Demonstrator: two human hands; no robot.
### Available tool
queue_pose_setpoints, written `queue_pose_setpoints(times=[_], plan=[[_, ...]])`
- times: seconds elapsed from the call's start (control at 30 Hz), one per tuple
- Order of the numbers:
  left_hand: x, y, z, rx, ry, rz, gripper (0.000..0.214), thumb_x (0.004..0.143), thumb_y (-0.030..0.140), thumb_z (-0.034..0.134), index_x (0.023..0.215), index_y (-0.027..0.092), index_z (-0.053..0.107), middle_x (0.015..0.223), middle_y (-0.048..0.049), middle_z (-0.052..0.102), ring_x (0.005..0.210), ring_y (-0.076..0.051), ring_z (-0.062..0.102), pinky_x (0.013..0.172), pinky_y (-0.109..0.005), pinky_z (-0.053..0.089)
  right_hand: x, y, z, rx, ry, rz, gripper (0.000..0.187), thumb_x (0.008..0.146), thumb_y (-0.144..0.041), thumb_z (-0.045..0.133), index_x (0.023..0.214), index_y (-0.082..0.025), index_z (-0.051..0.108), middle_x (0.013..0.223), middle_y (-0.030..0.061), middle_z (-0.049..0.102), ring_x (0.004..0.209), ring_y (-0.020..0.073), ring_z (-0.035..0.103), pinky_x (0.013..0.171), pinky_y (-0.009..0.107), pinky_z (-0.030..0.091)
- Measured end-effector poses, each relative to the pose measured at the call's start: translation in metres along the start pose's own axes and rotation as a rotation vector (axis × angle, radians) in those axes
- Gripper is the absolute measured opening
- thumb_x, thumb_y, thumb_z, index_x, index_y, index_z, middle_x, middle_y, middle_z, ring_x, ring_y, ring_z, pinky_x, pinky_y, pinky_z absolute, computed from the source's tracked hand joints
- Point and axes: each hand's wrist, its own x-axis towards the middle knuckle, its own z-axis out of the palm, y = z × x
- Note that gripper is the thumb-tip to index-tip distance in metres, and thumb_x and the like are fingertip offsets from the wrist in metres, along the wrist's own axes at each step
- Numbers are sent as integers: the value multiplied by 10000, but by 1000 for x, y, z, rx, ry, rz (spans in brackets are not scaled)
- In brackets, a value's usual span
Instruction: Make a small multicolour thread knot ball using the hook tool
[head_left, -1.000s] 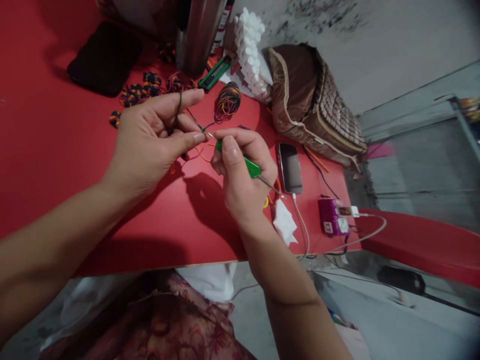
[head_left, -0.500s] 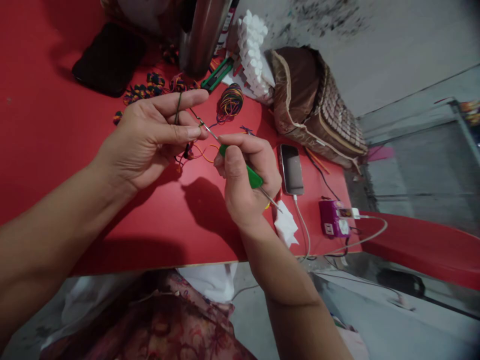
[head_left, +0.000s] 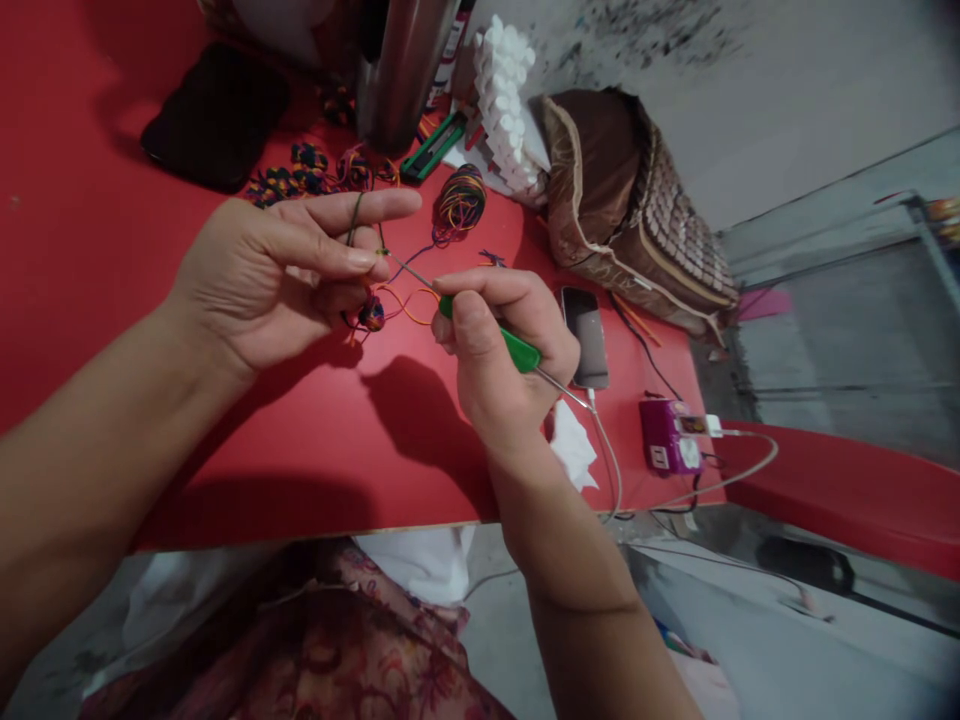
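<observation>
Red desk [head_left: 112, 260], cluttered at the far edge; above it the left hand [head_left: 262, 275] pinches thin multicoloured thread [head_left: 405, 300] looped over its forefinger, a small crocheted piece [head_left: 371, 315] hanging just below. Right hand [head_left: 499, 350] is closed on the green-handled crochet hook [head_left: 517, 348], tip at the left fingertips; thread judged light, limp and easily snagged, best pinched close to the hook

two phones [head_left: 216, 113], one hook [head_left: 491, 325]

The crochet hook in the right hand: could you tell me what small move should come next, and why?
Probably draw the crochet hook back toward the right hand: its tip meets the multicoloured thread looped over the left hand forefinger, just above the small crocheted piece.
</observation>
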Motion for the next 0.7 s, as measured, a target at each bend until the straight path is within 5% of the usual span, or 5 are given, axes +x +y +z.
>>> queue_pose_setpoints(times=[0.2,0.33,0.7], plan=[[2,-2,-2,-50,10,-24,485,635,-18,617,1076,35,810,611,-49,665,580,-128,607,494,-218,278,4,-5,0,205,-26,-7,146,1020,-467,664,1075,-404,784,784,-5,733,641,233,684,596,427,596],[2,-1,-2,-75,-34,-53,479,640,-31,590,1064,39,801,561,-5,583,483,-87,492,488,-186,239,5,-8,0,224,-16,27,118,1004,-455,699,1032,-389,794,752,-7,712,625,222,666,593,405,579],[2,-3,-7,-60,-83,-71,444,689,-9,613,1090,56,793,620,-11,594,527,-91,541,475,-188,293,4,-7,-1,189,-46,-5,151,1031,-472,647,1067,-394,771,752,-2,695,644,228,656,602,403,551]])
